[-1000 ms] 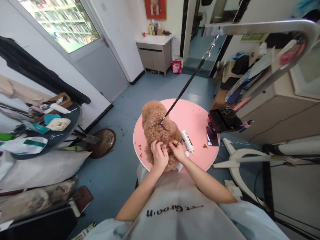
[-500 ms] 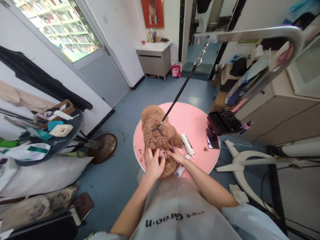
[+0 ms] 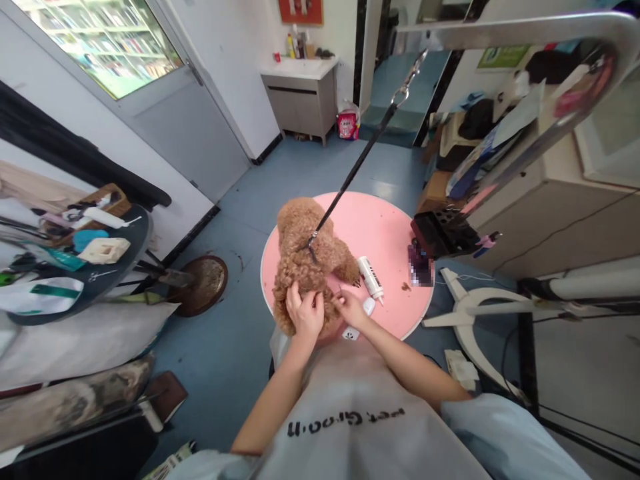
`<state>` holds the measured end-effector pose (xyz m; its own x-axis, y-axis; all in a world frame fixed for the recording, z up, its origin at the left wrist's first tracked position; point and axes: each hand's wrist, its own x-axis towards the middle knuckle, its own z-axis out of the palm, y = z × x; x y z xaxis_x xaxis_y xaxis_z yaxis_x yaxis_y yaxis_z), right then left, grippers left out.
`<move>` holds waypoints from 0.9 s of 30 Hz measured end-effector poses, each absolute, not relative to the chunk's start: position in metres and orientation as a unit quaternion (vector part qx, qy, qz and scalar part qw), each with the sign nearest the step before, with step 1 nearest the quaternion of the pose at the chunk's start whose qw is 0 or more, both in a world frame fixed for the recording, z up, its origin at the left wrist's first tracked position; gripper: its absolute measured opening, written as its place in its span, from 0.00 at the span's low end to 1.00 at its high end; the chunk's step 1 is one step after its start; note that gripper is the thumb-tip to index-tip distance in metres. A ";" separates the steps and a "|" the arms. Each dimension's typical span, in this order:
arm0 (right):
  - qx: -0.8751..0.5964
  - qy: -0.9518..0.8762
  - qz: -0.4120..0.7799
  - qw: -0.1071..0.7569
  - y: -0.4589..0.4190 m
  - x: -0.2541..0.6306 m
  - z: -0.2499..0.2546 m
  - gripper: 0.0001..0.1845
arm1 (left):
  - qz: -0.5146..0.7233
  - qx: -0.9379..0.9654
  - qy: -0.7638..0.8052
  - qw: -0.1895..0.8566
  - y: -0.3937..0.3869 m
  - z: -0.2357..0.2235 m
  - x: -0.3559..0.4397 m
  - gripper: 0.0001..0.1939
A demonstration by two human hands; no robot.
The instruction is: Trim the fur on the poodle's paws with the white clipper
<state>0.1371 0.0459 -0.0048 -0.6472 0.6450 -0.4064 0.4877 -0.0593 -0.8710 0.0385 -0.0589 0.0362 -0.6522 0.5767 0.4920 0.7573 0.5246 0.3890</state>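
A curly brown dog [image 3: 307, 230] is on a round pink table [image 3: 390, 233], with a black leash [image 3: 357, 163] running up from its neck to a metal arm. My left hand [image 3: 306, 312] rests on the dog's head, its curled fingers and thumb closed in the fur. Just to the right, my right hand [image 3: 351, 308] is at the side of the head with its fingertips pinched together. What it holds, if anything, is too small to make out. A white bottle [image 3: 371, 280] with a nozzle lies by the dog's paw. Partly behind my right hand is another white container [image 3: 369, 307].
The metal arm [image 3: 510, 35] curves overhead on the right, with a black tool holder [image 3: 445, 233] on its post. A dark round side table [image 3: 133, 243] holding a basket and supplies stands left. A small tuft of brown hair [image 3: 405, 287] lies on the pink table.
The dog's head has turned, and the pink ear opening seen earlier is hidden. A thin dark tool stuck up from my right hand before; it no longer shows clearly. The camera view has shifted.
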 end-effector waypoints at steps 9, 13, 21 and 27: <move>-0.559 -0.650 0.503 0.111 0.145 0.177 0.017 0.19 | -0.284 -0.403 -0.869 0.048 -0.072 0.041 0.020 0.13; -0.470 -0.653 0.557 0.205 0.119 0.175 0.051 0.22 | -0.275 -0.432 -0.859 -0.009 -0.066 0.046 0.018 0.13; -0.321 -0.658 0.610 0.301 0.036 0.149 0.083 0.24 | -0.242 -0.455 -0.857 -0.013 -0.055 0.043 0.021 0.15; -0.291 -0.694 0.573 0.325 0.031 0.149 0.076 0.26 | -0.252 -0.434 -0.865 -0.013 -0.055 0.039 0.022 0.16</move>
